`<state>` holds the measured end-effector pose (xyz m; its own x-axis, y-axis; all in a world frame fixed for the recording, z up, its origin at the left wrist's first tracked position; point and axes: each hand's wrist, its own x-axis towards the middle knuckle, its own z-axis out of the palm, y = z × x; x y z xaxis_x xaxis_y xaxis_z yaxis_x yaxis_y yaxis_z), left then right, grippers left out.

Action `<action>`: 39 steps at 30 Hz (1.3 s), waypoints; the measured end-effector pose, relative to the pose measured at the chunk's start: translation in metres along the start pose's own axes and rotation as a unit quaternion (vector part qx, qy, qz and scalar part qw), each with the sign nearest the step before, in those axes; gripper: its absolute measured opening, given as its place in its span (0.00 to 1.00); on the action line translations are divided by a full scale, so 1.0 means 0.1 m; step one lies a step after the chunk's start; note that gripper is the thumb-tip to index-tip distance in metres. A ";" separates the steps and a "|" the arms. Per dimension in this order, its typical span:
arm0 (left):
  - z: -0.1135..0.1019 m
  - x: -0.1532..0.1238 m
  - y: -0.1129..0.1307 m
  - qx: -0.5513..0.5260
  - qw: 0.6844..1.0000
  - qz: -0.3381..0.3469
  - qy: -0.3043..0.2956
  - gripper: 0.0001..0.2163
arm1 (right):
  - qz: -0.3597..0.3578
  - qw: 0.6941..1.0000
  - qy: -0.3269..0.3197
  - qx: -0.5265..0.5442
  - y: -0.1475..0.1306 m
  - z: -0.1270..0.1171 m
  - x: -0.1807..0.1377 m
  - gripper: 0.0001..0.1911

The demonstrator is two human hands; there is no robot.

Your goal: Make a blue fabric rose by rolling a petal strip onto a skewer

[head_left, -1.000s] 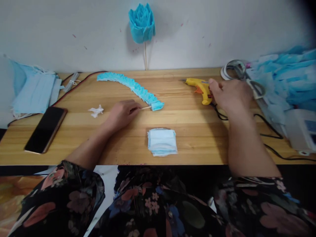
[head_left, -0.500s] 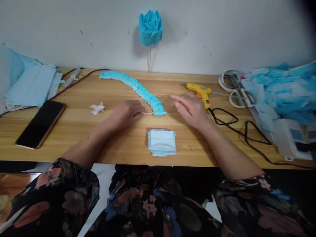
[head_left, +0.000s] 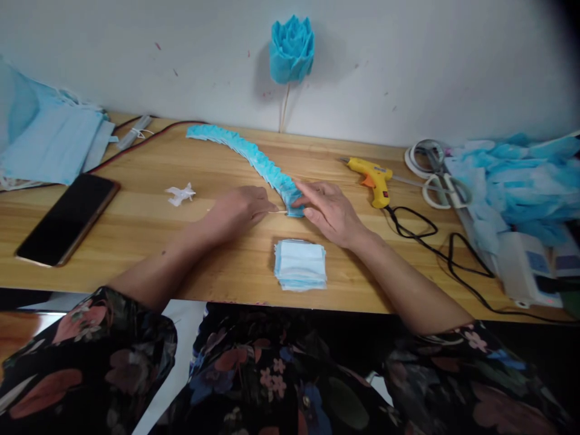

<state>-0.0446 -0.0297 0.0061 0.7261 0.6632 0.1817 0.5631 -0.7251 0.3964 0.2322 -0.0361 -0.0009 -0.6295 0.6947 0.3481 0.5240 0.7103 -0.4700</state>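
Observation:
A long curved strip of folded blue fabric pieces [head_left: 244, 154] lies across the wooden table [head_left: 136, 241]. My left hand [head_left: 238, 208] pinches a thin wooden stick [head_left: 276, 211] whose tip meets the strip's near end. My right hand [head_left: 328, 208] rests on that same end, fingers pressed on the blue fabric. A small stack of square blue pieces [head_left: 299, 264] sits just in front of both hands. A yellow glue gun [head_left: 371, 175] lies to the right of my right hand.
A blue fabric rose on a stick [head_left: 291, 48] leans against the wall. A phone [head_left: 67, 219] and blue masks [head_left: 49, 145] lie at left, a white scrap [head_left: 181, 194] near my left hand. Scissors [head_left: 432, 172], black cable [head_left: 426, 229], blue scraps [head_left: 521, 181] and a white device [head_left: 528, 266] fill the right.
My right hand let go of the glue gun, moved left across the table and came down on the strip's near end. My left hand stayed on the stick.

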 end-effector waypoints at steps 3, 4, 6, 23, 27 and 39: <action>0.01 0.00 0.00 0.010 1.000 0.007 0.008 0.20 | -0.013 1.000 -0.007 -0.021 0.02 0.02 0.02 0.34; 0.02 0.00 0.00 0.014 1.000 0.010 0.009 0.21 | -0.016 0.999 -0.010 -0.027 0.02 0.02 0.02 0.34; 0.02 0.00 -0.01 0.020 1.000 0.010 0.008 0.20 | -0.020 0.999 -0.021 -0.042 0.02 0.02 0.02 0.34; 0.00 -0.01 0.00 -0.029 0.999 -0.020 0.006 0.19 | 0.073 0.992 0.083 0.064 -0.08 -0.13 -0.05 0.33; -0.02 0.00 0.02 -0.034 0.999 -0.032 -0.004 0.17 | 0.093 0.987 0.112 0.065 -0.11 -0.20 -0.07 0.35; 0.00 0.00 0.00 0.046 0.999 -0.013 0.001 0.15 | -0.035 0.997 0.063 -0.008 0.08 -0.01 -0.08 0.29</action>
<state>-0.0450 -0.0297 0.0058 0.7098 0.6827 0.1737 0.6164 -0.7212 0.3160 0.2417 -0.0359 -0.0064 -0.5880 0.6515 0.4794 0.4917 0.7585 -0.4277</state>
